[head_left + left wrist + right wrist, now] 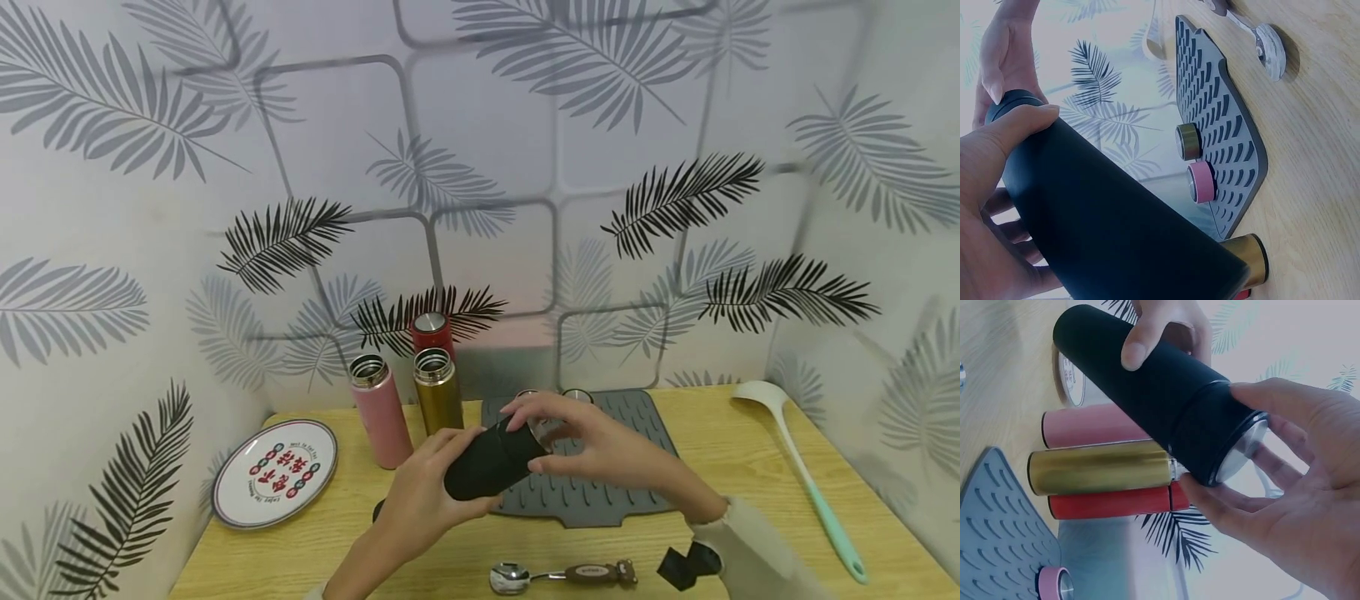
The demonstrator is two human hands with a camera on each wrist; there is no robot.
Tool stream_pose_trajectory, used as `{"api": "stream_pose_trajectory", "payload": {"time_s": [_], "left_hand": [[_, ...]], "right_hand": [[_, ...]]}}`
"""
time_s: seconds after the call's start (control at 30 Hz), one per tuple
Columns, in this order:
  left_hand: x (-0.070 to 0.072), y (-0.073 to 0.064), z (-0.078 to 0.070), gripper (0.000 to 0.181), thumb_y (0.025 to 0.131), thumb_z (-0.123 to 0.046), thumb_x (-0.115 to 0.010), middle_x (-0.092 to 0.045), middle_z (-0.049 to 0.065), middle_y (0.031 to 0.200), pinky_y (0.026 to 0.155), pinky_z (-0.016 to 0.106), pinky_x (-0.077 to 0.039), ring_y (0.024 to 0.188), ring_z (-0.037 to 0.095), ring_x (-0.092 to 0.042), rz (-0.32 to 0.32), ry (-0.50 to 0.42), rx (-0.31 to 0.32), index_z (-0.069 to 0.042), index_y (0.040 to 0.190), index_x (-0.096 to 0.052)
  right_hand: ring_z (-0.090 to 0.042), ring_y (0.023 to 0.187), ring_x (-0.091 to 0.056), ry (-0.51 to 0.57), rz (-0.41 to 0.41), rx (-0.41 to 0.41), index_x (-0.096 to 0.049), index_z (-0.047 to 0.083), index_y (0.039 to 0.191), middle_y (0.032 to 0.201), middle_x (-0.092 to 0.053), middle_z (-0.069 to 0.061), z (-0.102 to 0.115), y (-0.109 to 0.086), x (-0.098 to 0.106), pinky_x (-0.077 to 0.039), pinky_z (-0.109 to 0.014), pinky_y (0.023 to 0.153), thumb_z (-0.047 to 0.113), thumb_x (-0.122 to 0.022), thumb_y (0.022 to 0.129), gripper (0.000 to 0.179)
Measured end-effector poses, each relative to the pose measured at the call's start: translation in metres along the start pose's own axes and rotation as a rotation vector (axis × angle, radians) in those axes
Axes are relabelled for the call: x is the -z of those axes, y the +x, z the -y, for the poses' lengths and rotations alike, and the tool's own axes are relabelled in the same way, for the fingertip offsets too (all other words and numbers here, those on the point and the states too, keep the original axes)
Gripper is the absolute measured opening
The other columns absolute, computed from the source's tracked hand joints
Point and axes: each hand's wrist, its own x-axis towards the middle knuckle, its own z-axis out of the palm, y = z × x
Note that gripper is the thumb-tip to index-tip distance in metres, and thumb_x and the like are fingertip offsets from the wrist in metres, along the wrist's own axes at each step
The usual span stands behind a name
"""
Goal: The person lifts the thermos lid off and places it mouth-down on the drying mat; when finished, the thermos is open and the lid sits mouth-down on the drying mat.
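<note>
A black thermos bottle [480, 468] is held tilted above the table, between both hands. My left hand [423, 492] grips its body, thumb along the side. At the upper end, my right hand [600, 448] pinches the black cap [1217, 434], which has a silvery top; the cap sits on the bottle in the right wrist view. Behind the hands stand a pink bottle [382, 417] and a gold bottle [440, 404], both with uncovered mouths. A red bottle [432, 335] with its lid on stands behind them.
A grey ridged mat [585, 502] bears a gold cap [1189, 141] and a pink cap [1202, 182]. To the left lies a white plate [236, 487] with red lettering. In front is a brown-handled spoon [562, 575]; a ladle [802, 467] lies at the right.
</note>
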Motion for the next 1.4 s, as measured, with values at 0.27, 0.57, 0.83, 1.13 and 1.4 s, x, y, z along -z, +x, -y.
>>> {"api": "stream_pose_trajectory", "payload": {"time_s": [0.27,0.57,0.83,1.13,1.4], "left_hand": [[-0.002,0.001,-0.001,0.076,0.079,-0.036,-0.093,-0.066,0.000,0.129,0.091,0.043,-0.059,0.109,0.018,-0.063,0.003,-0.033,0.018,-0.019,0.145,-0.061],[-0.004,0.000,-0.001,0.075,0.078,-0.035,-0.094,-0.066,0.001,0.128,0.091,0.043,-0.059,0.109,0.018,-0.063,-0.007,-0.034,0.008,-0.017,0.144,-0.062],[-0.006,-0.001,0.000,0.077,0.077,-0.033,-0.094,-0.067,0.002,0.127,0.091,0.043,-0.059,0.109,0.019,-0.064,-0.012,-0.022,0.010,-0.016,0.145,-0.062],[-0.006,-0.005,0.005,0.078,0.076,-0.035,-0.095,-0.066,-0.002,0.127,0.088,0.038,-0.059,0.108,0.016,-0.065,-0.036,-0.016,0.033,-0.020,0.145,-0.062],[-0.008,-0.004,0.007,0.076,0.076,-0.034,-0.095,-0.067,-0.001,0.126,0.088,0.038,-0.059,0.106,0.016,-0.065,-0.045,-0.033,0.010,-0.019,0.143,-0.063]], "right_hand": [[-0.030,0.126,-0.063,-0.092,-0.205,-0.089,-0.052,0.015,0.149,0.147,-0.057,-0.009,0.000,-0.001,-0.006,-0.058,-0.044,0.097,0.028,-0.070,0.102,0.052],[-0.017,0.080,-0.071,-0.223,-0.210,-0.308,-0.053,0.019,0.148,0.133,-0.065,-0.010,0.009,0.002,-0.012,-0.060,-0.035,0.066,0.049,-0.065,0.102,0.056],[-0.025,0.069,-0.070,-0.070,-0.141,-0.346,-0.056,0.015,0.146,0.136,-0.061,-0.017,0.009,0.002,-0.011,-0.059,-0.036,0.056,0.044,-0.068,0.101,0.055],[-0.039,0.128,-0.061,0.041,-0.009,-0.084,-0.056,0.014,0.142,0.152,-0.052,-0.014,0.004,0.003,-0.003,-0.059,-0.039,0.094,0.017,-0.076,0.097,0.049],[-0.031,0.133,-0.056,-0.009,-0.116,-0.095,-0.051,0.013,0.137,0.146,-0.053,-0.011,-0.001,0.008,-0.007,-0.052,-0.050,0.106,0.024,-0.071,0.101,0.042]]}}
